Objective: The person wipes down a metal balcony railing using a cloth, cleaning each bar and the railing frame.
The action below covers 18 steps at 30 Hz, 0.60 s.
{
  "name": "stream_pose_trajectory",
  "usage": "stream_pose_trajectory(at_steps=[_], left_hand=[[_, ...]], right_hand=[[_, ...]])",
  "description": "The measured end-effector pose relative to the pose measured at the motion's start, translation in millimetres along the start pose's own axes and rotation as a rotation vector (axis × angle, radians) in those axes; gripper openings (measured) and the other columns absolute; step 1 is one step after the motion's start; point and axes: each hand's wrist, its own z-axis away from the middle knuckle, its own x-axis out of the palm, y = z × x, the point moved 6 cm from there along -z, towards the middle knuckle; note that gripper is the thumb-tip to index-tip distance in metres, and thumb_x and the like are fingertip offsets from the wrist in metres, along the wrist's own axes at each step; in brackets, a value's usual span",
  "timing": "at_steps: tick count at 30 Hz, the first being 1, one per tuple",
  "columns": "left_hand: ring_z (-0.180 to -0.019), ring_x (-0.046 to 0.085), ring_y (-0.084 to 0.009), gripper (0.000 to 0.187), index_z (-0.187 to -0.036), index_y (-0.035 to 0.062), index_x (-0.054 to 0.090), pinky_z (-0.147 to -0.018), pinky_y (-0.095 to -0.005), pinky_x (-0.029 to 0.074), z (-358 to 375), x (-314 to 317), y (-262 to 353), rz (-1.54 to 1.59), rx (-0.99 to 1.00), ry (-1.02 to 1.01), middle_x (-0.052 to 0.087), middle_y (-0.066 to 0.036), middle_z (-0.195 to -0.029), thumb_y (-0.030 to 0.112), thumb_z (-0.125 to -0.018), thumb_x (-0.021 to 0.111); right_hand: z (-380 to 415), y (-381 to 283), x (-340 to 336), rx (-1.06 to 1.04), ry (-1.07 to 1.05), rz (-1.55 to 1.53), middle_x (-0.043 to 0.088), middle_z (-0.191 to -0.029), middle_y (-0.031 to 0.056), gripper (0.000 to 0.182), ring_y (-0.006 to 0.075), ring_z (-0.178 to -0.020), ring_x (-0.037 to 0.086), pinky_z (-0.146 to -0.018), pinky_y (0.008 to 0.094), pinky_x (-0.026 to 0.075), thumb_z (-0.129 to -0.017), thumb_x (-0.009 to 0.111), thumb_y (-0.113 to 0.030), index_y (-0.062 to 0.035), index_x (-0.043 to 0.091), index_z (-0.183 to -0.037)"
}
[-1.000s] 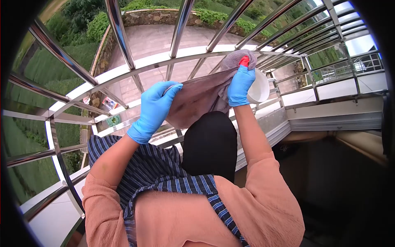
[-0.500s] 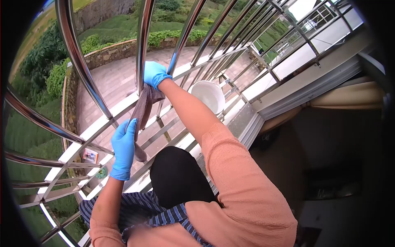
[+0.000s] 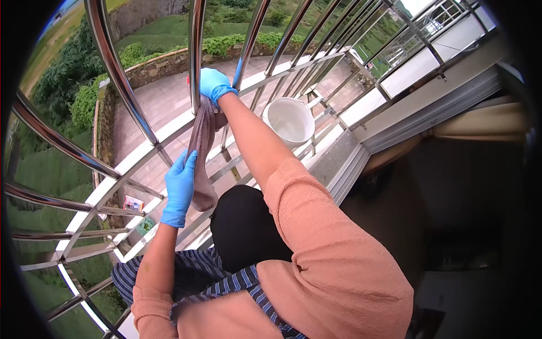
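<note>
A greyish-purple cloth (image 3: 202, 141) hangs stretched between my two blue-gloved hands, its lower end dangling near my knee. My right hand (image 3: 215, 85) is closed round the cloth's upper end, against a shiny metal bar (image 3: 196, 51); the fingertips are partly hidden behind the bar. Lower and to the left, my left hand (image 3: 180, 186) pinches the cloth's edge between thumb and fingers, beside the white horizontal rail (image 3: 135, 164).
A white bucket (image 3: 289, 121) with liquid inside stands on the ledge bars right of my right forearm. Curved metal bars run along the left and top. A window track (image 3: 347, 169) and a tied curtain (image 3: 480, 124) are at the right. A small packet (image 3: 134, 204) lies lower left.
The view has shifted slightly. Both hands still hold the cloth, and its hanging end has swung and spread out a little more below my left hand.
</note>
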Motion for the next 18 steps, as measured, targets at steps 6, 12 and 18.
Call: stream_pose_trajectory(at_steps=[6,12,18], left_hand=[[-0.089,0.056,-0.0066,0.035,-0.115,-0.0027,0.06,-0.082,-0.0232,0.046,32.0,-19.5,-18.1,-0.168,-0.06,-0.062,0.067,-0.005,-0.1,0.022,-0.091,0.06],[-0.079,0.061,-0.0093,0.031,-0.106,-0.0033,0.063,-0.073,-0.0269,0.049,49.0,-31.3,-34.2,-0.426,-0.05,-0.098,0.07,-0.011,-0.09,0.022,-0.088,0.063],[-0.084,0.059,-0.009,0.026,-0.107,-0.0021,0.064,-0.077,-0.0243,0.047,47.1,-49.3,-4.6,-0.316,0.017,-0.013,0.068,-0.006,-0.093,0.016,-0.09,0.06]], right_hand=[[74.5,-17.3,-37.0,0.052,0.28,-0.233,0.066,-0.093,0.0146,0.029,0.0344,-0.092,0.061,-0.086,0.0406,0.046,-0.089,0.048,-0.033,-0.0133,0.066,-0.102],[129.5,-12.4,-19.6,-0.427,0.795,-0.088,0.059,-0.103,0.0176,0.033,0.0343,-0.104,0.055,-0.094,0.0395,0.042,-0.078,0.063,-0.013,-0.0054,0.058,-0.11],[186.3,35.9,25.7,0.137,0.353,-0.675,0.06,-0.105,0.0128,0.043,0.0258,-0.095,0.058,-0.084,0.0306,0.045,-0.089,0.059,-0.028,0.0017,0.051,-0.12]])
